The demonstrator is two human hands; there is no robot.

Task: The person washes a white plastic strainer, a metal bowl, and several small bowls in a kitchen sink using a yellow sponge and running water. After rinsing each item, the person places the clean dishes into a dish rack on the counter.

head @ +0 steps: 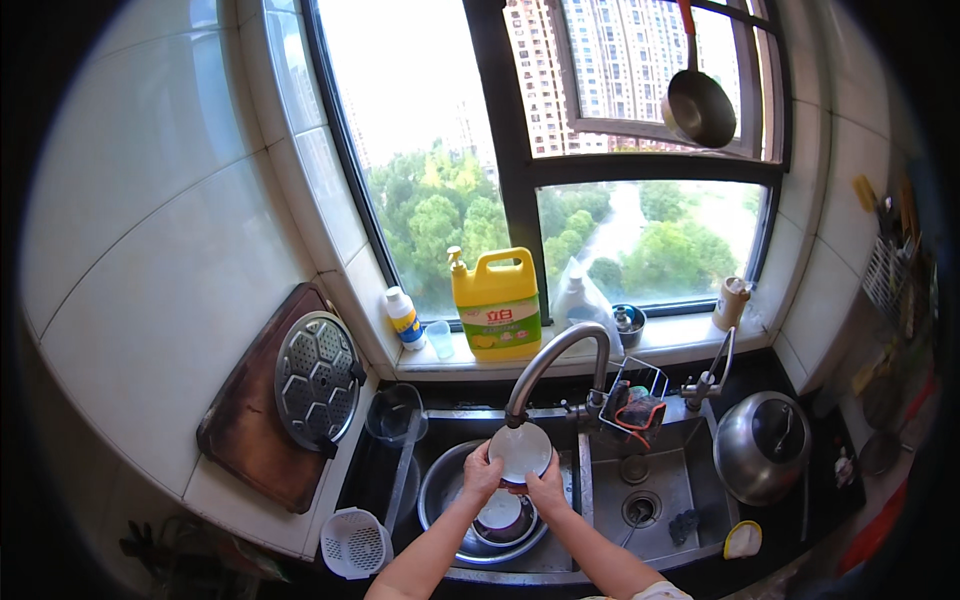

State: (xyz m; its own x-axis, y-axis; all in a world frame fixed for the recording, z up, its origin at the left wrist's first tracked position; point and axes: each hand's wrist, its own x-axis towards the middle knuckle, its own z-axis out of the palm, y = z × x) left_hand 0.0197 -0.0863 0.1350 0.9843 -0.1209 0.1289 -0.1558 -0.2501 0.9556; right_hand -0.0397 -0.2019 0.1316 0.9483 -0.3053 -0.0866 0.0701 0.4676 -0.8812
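A white bowl [520, 452] is held under the spout of the curved metal faucet [551, 355]. My left hand [482, 471] grips its left side and my right hand [547, 480] its right side, thumbs at the near rim. Below the hands, a large stainless steel basin [439, 517] stands in the left sink bowl, with a smaller dark-and-white bowl [504, 517] and other dishware in it. Whether water is running cannot be told.
Right sink basin [607, 495] holds a dark scouring pad [683, 527]. A wire caddy [634, 390] hangs behind; a steel wok-like vessel [739, 450] stands right. White strainer basket [352, 547] is at left. Yellow detergent jug [499, 300] stands on the sill; a pan [699, 109] hangs above.
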